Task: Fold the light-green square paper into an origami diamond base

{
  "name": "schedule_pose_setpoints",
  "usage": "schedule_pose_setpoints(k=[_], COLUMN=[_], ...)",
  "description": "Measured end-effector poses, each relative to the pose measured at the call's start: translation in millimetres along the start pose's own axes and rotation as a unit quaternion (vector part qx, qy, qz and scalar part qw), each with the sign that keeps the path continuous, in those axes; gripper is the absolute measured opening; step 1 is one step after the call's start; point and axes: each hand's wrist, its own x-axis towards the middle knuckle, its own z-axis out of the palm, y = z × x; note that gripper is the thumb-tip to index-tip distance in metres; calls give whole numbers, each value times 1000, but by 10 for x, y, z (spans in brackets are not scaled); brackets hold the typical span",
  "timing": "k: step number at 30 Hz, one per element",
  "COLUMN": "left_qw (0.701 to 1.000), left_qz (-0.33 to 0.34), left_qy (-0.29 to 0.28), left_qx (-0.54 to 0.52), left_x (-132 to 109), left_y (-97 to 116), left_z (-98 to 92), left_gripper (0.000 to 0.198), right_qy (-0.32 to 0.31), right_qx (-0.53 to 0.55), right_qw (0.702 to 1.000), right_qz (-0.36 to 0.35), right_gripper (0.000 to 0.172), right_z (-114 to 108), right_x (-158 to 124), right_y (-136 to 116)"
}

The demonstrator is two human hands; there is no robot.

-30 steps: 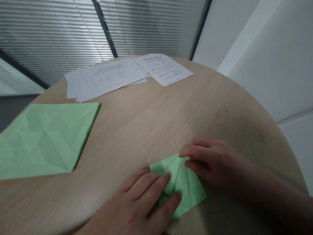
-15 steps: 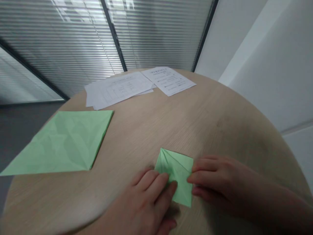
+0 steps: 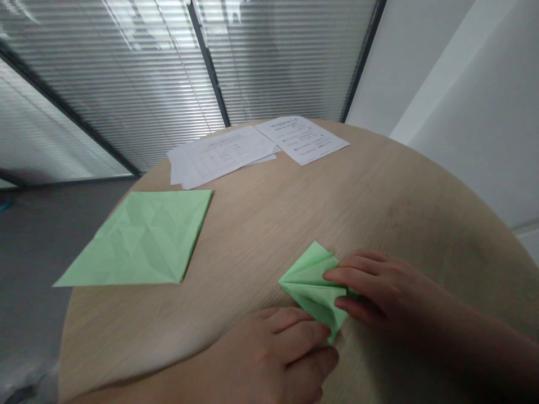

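Note:
A small folded piece of green paper (image 3: 309, 275) lies on the table in front of me, with crease lines running out from its left corner. My right hand (image 3: 374, 286) grips its right side between thumb and fingers, covering that edge. At the paper's near corner, my left hand (image 3: 290, 348) has its fingers curled and closed on the edge. Part of the lower flap stands slightly raised between the two hands. The fingertips of the left hand partly hide the near corner.
A larger sheet of creased green paper (image 3: 147, 241) lies to the left, one corner over the table's edge. Printed white sheets (image 3: 229, 154) overlap at the far side of the round wooden table (image 3: 421, 202). Behind are window blinds (image 3: 286, 67) and a white wall (image 3: 458, 84).
The small paper has been turned so its creased corner points left, and it sits further right in view. My left hand has shifted right to its near corner. The whole view has shifted slightly.

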Motion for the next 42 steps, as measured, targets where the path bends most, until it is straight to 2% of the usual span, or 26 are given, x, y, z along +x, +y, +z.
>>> schedule_pose_setpoints(k=[4, 5, 7, 9, 13, 18, 27, 42], left_qw=[991, 989, 991, 997, 998, 999, 1000, 996], left_qz=[-96, -112, -103, -63, -20, -8, 11, 13], left_qy=[92, 98, 79, 47, 34, 40, 20, 0], left_qx=[4, 8, 3, -15, -40, -29, -17, -84], left_x=[-60, -62, -48, -21, 27, 26, 3, 16], left_y=[-275, -355, -486, -552, -531, -502, -552, -601], left_z=[17, 34, 78, 118, 155, 172, 179, 135], left_gripper=[37, 38, 39, 38, 34, 31, 29, 36], right_qy=[-20, -26, -30, -26, -40, -62, -32, 8], right_qx=[29, 36, 47, 57, 85, 97, 45, -24], right_qw=[999, 999, 998, 998, 995, 989, 990, 995], right_qz=[8, 6, 3, 2, 17, 93, 131, 101], right_gripper=[13, 13, 15, 16, 16, 17, 17, 18], right_z=[0, -1, -5, -15, -59, -86, -47, -29], right_x=[12, 15, 19, 18, 5, -3, -4, -30], right_y=[-9, -11, -10, 1, 36, 50, 8, -30])
